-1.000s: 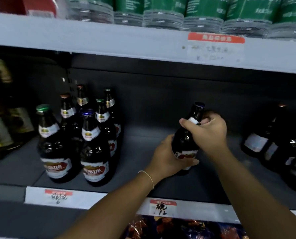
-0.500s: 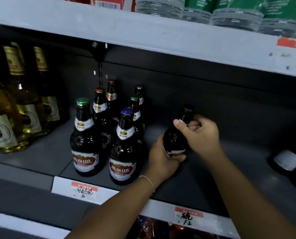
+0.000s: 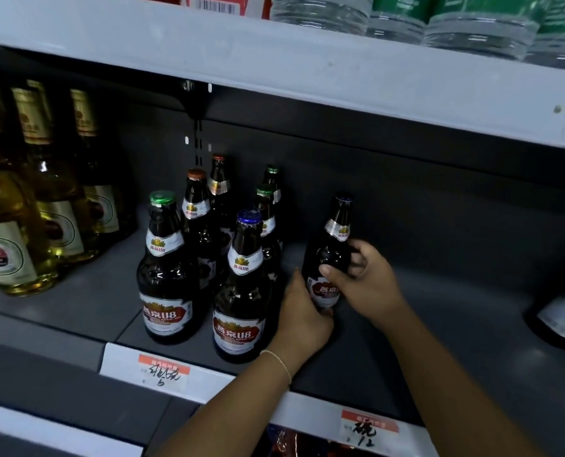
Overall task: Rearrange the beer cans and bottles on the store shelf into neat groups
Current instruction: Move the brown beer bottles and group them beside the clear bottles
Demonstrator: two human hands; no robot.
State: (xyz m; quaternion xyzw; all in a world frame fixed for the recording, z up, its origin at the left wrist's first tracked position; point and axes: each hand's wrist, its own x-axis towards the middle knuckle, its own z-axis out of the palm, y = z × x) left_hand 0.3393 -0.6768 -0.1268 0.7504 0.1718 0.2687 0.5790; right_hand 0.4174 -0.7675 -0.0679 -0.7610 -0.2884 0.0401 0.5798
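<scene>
Spanning the whole view, the grey metal store shelf [image 3: 76, 311] has bare deck to the right of the hands. Tall pale-gold glass bottles [image 3: 27, 206] fill its left end. A cluster of dark brown glass beer bottles [image 3: 205, 258] labelled "U8" stands mid-shelf. Just right of it, the dark brown bottle with a dark blue cap [image 3: 332, 255] stands upright, the right hand [image 3: 366, 285] curled round its shoulder and the left hand [image 3: 304, 318] cupping its base. White price tags [image 3: 165, 374] carry handwriting along the front edge.
</scene>
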